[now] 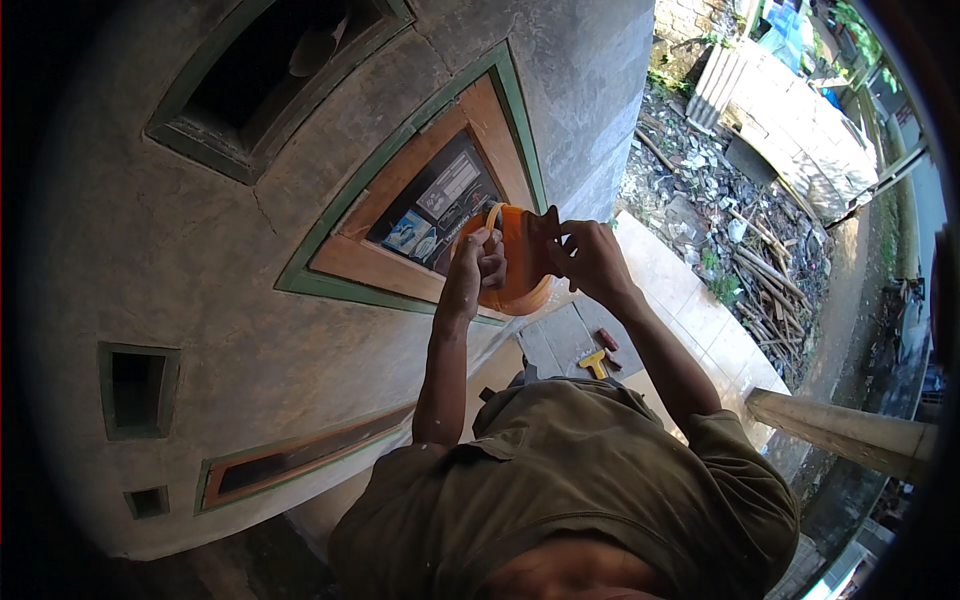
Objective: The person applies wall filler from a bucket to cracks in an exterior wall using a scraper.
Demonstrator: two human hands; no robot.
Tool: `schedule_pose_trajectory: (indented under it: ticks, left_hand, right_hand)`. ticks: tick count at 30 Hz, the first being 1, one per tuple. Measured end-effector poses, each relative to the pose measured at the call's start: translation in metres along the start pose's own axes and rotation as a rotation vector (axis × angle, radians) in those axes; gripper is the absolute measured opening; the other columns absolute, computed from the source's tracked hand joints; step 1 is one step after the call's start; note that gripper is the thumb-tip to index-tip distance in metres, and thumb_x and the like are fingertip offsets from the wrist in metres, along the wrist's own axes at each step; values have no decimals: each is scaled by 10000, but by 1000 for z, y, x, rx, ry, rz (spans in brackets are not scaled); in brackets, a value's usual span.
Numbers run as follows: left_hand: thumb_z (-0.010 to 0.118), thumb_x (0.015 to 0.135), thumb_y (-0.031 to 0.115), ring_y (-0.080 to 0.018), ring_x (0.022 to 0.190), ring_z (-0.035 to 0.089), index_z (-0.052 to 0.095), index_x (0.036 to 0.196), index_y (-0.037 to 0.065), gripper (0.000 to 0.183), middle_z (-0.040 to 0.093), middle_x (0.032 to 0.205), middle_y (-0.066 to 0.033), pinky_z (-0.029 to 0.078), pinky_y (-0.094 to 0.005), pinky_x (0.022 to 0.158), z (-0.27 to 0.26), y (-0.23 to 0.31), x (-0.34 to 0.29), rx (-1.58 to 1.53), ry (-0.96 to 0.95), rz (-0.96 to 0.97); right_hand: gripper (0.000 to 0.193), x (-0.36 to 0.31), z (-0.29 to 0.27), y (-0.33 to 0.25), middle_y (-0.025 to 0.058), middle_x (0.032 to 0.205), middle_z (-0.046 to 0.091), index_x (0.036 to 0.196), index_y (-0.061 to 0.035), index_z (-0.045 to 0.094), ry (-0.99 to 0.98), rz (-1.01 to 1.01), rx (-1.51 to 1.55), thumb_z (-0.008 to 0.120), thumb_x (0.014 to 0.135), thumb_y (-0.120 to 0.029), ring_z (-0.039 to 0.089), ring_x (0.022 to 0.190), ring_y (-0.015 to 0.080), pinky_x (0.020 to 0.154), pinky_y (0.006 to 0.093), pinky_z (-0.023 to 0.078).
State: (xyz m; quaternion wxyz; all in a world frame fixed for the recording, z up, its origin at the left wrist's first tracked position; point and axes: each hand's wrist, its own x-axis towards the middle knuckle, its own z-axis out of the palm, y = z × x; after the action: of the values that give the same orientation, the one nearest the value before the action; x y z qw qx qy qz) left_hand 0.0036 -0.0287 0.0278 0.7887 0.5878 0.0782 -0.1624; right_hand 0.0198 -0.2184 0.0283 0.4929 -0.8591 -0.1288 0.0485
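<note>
My left hand point(470, 272) is closed on an orange bucket point(520, 298), near its pale handle point(494, 213), and holds it up in front of me by the wall. The fingers of my right hand point(594, 262) pinch a dark brown flat piece point(541, 240) at the bucket's right side. This piece has an uneven outer edge and overlaps the bucket's opening; its exact kind cannot be made out. What lies inside the bucket is mostly hidden. Below, a yellow scraper point(593, 363) rests on a grey surface point(555, 340) beside a reddish-brown object point(607, 339).
A grey plastered wall point(220, 240) fills the left, with a green-and-wood window frame point(370, 215) close to my left hand. Pale floor tiles point(690, 310) run to the right, past a post point(840, 428). Beyond them lie rubble and a stack of sticks point(775, 290).
</note>
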Motion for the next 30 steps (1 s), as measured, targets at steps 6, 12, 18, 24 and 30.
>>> schedule_pose_trajectory:
  ticks: [6,12,18,24,30]
  left_hand:
    - [382,878,369,-36,436,320,466,812,132,261,358,564,68,267,-193,420,18,-11,21,79,18,-52]
    - [372,875,343,-18,431,332,443,731,142,256,379,558,72,270,-189,401,21,-28,30,66,178,-56]
    - [347,872,345,-25,414,284,447,803,128,248,284,542,73,236,-181,406,17,-40,34,70,-113,-44]
    - [380,866,340,-27,393,289,366,649,164,280,268,513,70,234,-192,380,23,-35,29,75,-70,-32]
    - [378,869,352,-31,396,301,377,671,162,275,281,518,68,247,-188,385,19,-30,22,79,-73,-19]
  right_hand:
    - [197,36,27,9,156,629,620,697,-4,623,-244,41,-487,546,806,-149,641,608,302,555,375,519]
    - [288,51,35,18,140,837,646,916,-33,595,-389,6,-615,651,693,-206,647,798,278,642,375,523]
    - [405,48,49,48,96,894,652,1023,-79,565,-389,76,-610,615,754,-377,643,851,256,696,361,519]
    - [329,44,57,55,92,892,653,957,-97,621,-416,120,-570,583,778,-370,648,831,230,701,350,518]
    - [221,39,60,46,117,865,650,897,-63,642,-366,85,-512,561,797,-243,651,801,251,685,361,520]
